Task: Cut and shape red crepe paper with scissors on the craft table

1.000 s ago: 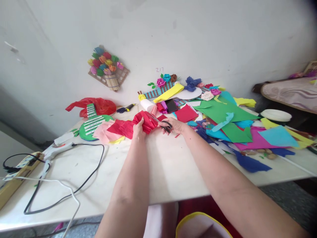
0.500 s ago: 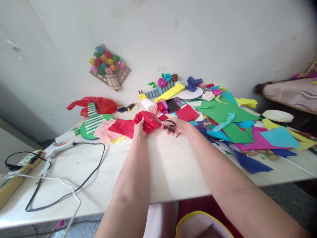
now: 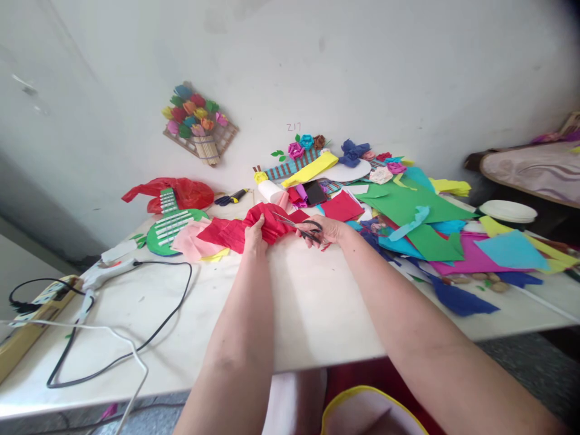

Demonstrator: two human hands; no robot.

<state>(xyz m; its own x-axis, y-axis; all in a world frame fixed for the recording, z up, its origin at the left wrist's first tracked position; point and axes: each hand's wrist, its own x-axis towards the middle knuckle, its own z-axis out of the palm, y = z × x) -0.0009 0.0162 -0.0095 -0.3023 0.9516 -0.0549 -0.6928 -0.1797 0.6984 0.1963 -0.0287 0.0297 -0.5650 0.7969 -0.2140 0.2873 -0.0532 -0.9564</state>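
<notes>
head view: left fingers (image 3: 257, 229) around red paper (image 3: 229, 233), partly hidden beneath it; right fingers (image 3: 304, 228) around black-handled scissors (image 3: 313, 222).

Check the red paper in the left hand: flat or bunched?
Bunched: the red paper shows ridges and creases beside the left hand pinching it.

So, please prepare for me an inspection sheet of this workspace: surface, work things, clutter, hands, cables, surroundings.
Surface: pale table, small scraps on it.
Work things: red paper, crumpled; scissors, blades at the paper.
Clutter: coloured sheets heaped at right; red bag behind a green guitar-shaped piece.
Hands: left hand holds the red paper; right hand holds the scissors.
Cables: black cord loops from a white tool; white cable crosses it.
Surroundings: flower decoration on the wall.
</notes>
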